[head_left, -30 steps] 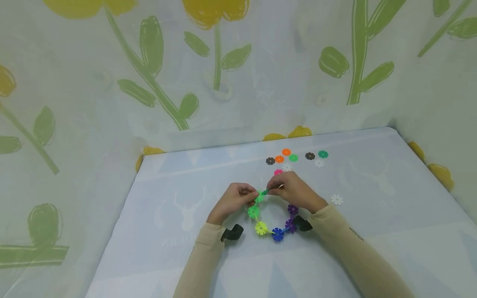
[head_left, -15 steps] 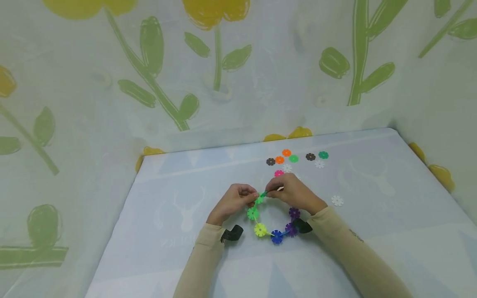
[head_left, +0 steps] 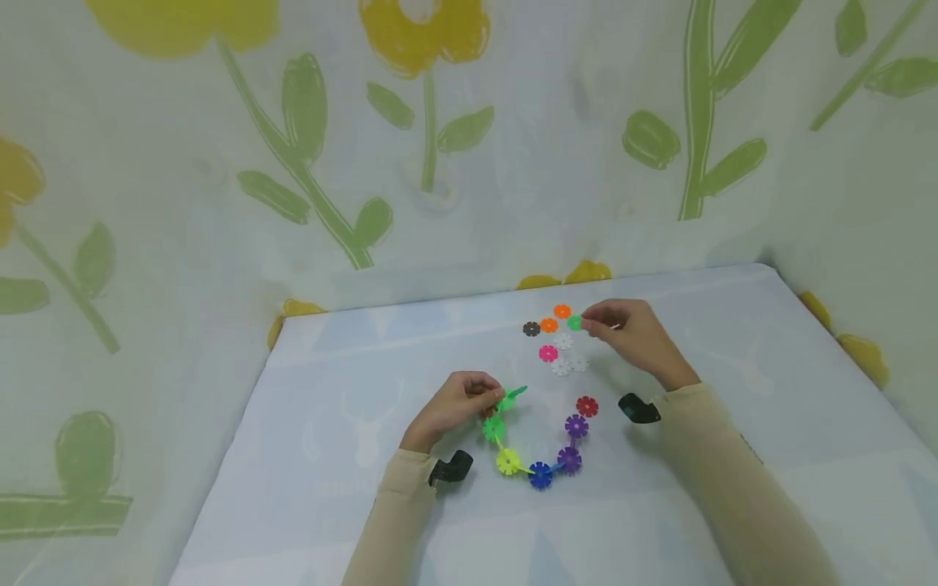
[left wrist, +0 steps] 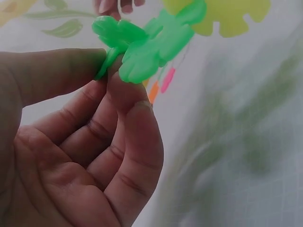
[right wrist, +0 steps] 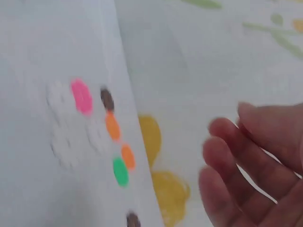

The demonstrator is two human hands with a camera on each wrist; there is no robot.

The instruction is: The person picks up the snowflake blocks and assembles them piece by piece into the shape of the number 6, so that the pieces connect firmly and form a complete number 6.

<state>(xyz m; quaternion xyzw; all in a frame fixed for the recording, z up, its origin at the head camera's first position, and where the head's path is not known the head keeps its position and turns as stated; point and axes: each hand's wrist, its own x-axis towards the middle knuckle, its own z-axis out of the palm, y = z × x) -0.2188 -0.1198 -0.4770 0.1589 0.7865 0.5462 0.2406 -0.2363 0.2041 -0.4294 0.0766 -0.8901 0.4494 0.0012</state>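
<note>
At the lower centre of the head view, a chain of flower-shaped notched discs (head_left: 541, 475) curves in a U that opens toward the top of the frame. A good run appears assembled: from a dark green disc (head_left: 517, 392) at the upper left end, it passes through lighter greens, a yellow disc (head_left: 509, 461), blue and two purple discs to a red disc (head_left: 587, 407) at the upper right end. Slim, edge-on discs show between several of the flat ones, seemingly as links; whether each slot is fully seated is too small to tell.

The left hand (head_left: 454, 407) pinches a light green disc near the chain's left end between thumb and forefinger. The right hand (head_left: 637, 338), upper right of centre, holds nothing: the right wrist view shows its fingers loosely bent, apart from any disc, though in the head view the fingertips overlap a loose green disc (head_left: 575, 322).

What seems undone is the gap at the top: the two ends stand apart, with nothing bridging them. Above it lie unjoined pieces: that green one, two orange discs (head_left: 549, 325), a brown disc (head_left: 531, 329), a pink disc (head_left: 548, 353) and several white discs (head_left: 561, 367).
</note>
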